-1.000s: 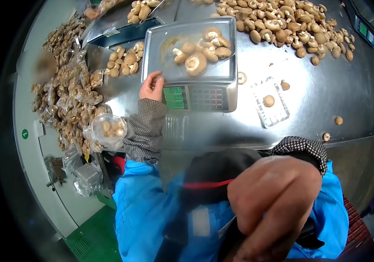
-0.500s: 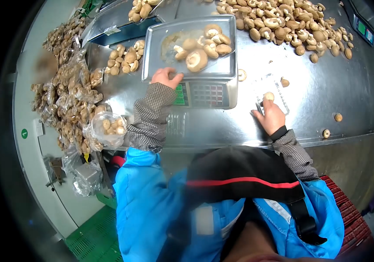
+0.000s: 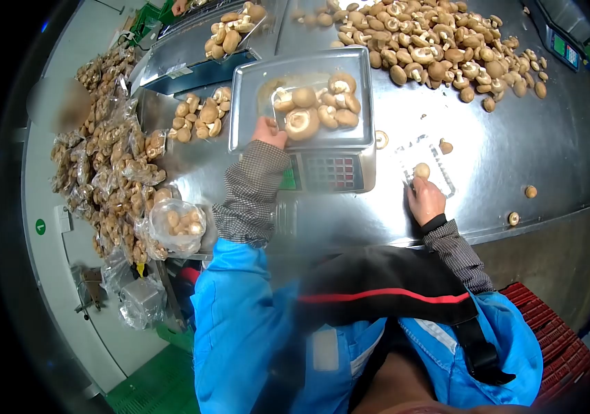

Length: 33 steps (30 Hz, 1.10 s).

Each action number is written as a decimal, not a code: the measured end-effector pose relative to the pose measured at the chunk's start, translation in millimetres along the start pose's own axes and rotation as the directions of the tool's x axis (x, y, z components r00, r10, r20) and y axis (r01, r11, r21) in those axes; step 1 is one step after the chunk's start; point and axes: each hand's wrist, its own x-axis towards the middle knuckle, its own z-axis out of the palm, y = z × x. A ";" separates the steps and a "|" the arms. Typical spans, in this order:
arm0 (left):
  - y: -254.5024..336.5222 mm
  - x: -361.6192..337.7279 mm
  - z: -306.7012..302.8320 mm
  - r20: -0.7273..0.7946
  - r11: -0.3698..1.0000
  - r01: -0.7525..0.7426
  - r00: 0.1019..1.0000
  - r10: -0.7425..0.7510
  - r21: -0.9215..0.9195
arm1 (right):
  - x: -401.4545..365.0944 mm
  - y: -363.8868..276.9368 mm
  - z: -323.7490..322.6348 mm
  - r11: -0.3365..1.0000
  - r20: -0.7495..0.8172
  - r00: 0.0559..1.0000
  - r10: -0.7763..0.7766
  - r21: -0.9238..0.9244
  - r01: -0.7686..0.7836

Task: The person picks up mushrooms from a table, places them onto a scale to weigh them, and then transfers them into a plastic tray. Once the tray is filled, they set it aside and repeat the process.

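Observation:
On the steel pan (image 3: pixel 243 103) of a weighing scale lie several brown mushrooms (image 3: pixel 302 124), apparently in a clear plastic tray whose edges are faint. My left hand (image 3: pixel 269 131) reaches over the pan's lower left, fingers and thumb closed at the near left edge of that tray. Further right, my right hand (image 3: pixel 426 199) pinches a small pale-capped mushroom (image 3: pixel 421 170) between thumb and fingers. It is over or beside a second clear tray (image 3: pixel 451 181) on the steel table, with a loose mushroom (image 3: pixel 446 146) near that tray's upper right corner.
A large mushroom heap (image 3: pixel 440 52) covers the table's back right. Bagged mushrooms (image 3: pixel 115 165) pile up on the left, near an open bag (image 3: pixel 177 226). A smaller mushroom group (image 3: pixel 202 116) lies left of the scale. Another person's hand (image 3: pixel 180 7) shows at the top left.
My left hand has moved from the pan's near rim inward to the mushrooms, which have shifted slightly on the pan. My right thumb has come in toward the fingers. The camera view has tilted a little.

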 end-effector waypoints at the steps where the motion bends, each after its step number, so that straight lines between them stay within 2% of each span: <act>1: -11.8 9.1 -0.3 0.020 0.991 0.004 1.000 -0.001 -0.137 | 0.1 0.3 0.7 1.000 0.004 1.000 0.002 -0.001 -0.002; 2: 13.1 -12.4 -7.5 0.114 0.939 0.077 0.993 -0.040 -0.336 | -0.2 1.8 2.2 1.000 0.008 1.000 0.004 -0.002 -0.004; 5: 17.8 -21.3 -16.0 0.176 0.875 0.128 0.983 -0.050 -0.466 | 0.3 0.3 0.5 1.000 0.000 1.000 0.008 0.009 -0.008; 13: 3.0 -21.1 -33.2 0.242 0.800 0.149 0.970 -0.006 -0.580 | 0.5 -0.1 4.5 0.999 0.031 0.999 0.040 -0.005 -0.039; 17: -5.8 -24.5 -49.1 0.183 0.704 0.136 0.983 -0.008 -0.697 | -0.4 1.1 4.8 1.000 0.044 0.999 0.027 0.000 -0.027; 18: -13.2 -22.5 -55.5 0.169 0.725 0.084 0.984 0.046 -0.684 | -0.5 1.4 5.1 1.000 0.047 0.998 0.031 0.000 -0.031; 20: -15.7 -22.4 -74.0 0.128 0.659 0.092 0.992 0.007 -0.747 | 0.0 1.2 5.1 0.999 0.055 0.997 0.053 0.010 -0.054; 21: -16.2 -22.3 -83.2 0.106 0.624 0.090 0.994 -0.011 -0.776 | 0.0 1.2 5.6 0.998 0.056 0.997 0.060 0.004 -0.061; 22: -22.0 -19.6 -88.6 0.029 0.483 0.063 0.996 -0.079 -0.873 | 0.3 1.0 6.2 0.999 0.052 0.997 0.048 -0.004 -0.048; 23: -19.4 -23.4 -97.8 -0.035 0.454 -0.023 0.999 -0.018 -0.891 | 0.6 -0.1 6.1 0.999 0.048 0.998 0.037 -0.012 -0.037; 26: -45.3 -2.0 -138.4 -0.150 0.449 -0.117 0.988 -0.037 -0.886 | 0.3 -2.1 8.5 0.996 0.034 0.999 0.026 -0.083 -0.023; 27: -52.8 8.3 -151.9 -0.193 0.430 -0.135 0.977 -0.093 -0.893 | 0.4 -3.0 7.9 0.994 0.017 1.000 0.023 -0.105 -0.021; 29: -59.0 24.6 -185.7 -0.244 0.553 -0.185 0.969 -0.034 -0.812 | -0.4 -1.6 3.4 0.994 -0.015 1.000 -0.026 -0.107 0.025; 30: -69.2 41.8 -202.5 -0.273 0.601 -0.153 0.955 -0.113 -0.785 | -0.4 -2.8 -0.7 0.993 -0.035 0.999 -0.031 -0.113 0.027; 31: -73.0 57.4 -223.5 -0.195 0.599 -0.064 0.968 -0.156 -0.798 | 1.6 -6.5 -7.3 0.992 -0.054 0.998 -0.035 -0.120 0.028; 33: -55.2 74.2 -235.8 -0.273 0.448 -0.173 0.947 -0.169 -0.877 | 9.9 -13.6 -20.4 0.993 -0.148 0.989 0.005 -0.119 -0.023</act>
